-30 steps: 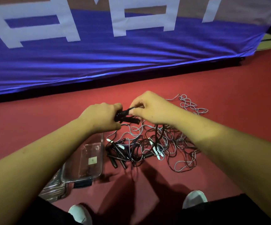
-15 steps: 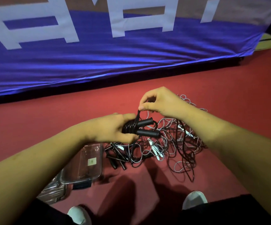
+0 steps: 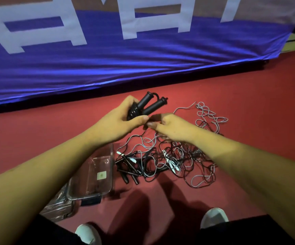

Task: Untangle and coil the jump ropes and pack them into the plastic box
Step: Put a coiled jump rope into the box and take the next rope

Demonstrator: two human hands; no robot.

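Coiled rope [image 3: 134,110] in left grip [image 3: 115,123] — right grip [image 3: 171,129] pinches.

Red floor [image 3: 37,138], blue banner [image 3: 108,64] behind

A blue banner [image 3: 143,68] with white letters hangs behind the red floor [image 3: 258,112]. On it stand the left white shoe [image 3: 87,233] and right white shoe [image 3: 213,217].

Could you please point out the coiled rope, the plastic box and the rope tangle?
coiled rope [image 3: 154,106]: head view, on one black handle.
plastic box [image 3: 88,182]: head view, on its clear bottom.
rope tangle [image 3: 173,164]: head view, on its middle.
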